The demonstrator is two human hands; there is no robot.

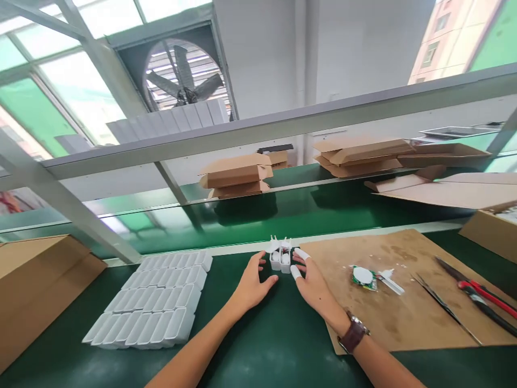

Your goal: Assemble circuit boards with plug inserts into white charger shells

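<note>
The white parts (280, 260) stand on the green mat (258, 334) at its far edge, just short of the conveyor belt (307, 207). They form a small cluster of boxy, glossy plastic housings with thin prongs sticking up from the top.

The left hand (252, 283) lies loosely open, palm down, with its fingers spread at the cluster's left side and its thumb stretched toward the base. The right hand (312, 281) is also open. Its forefinger and thumb wear white rubber cots and are splayed against the cluster's right side. Whether either hand actually pinches the parts cannot be made out. A brown-strapped watch (354, 334) sits on the right wrist.

Left of the hands lies a tray (153, 304) of ribbed white plastic with long narrow pockets in rows. To the right lies a stained, flat brown board (404, 318). On it are a small green circuit board (363, 277) topped by a white disc, slim dark tweezers (440, 302) and red-handled cutters (480, 293). Flat cardboard boxes (236, 175) ride on the belt beyond.
</note>
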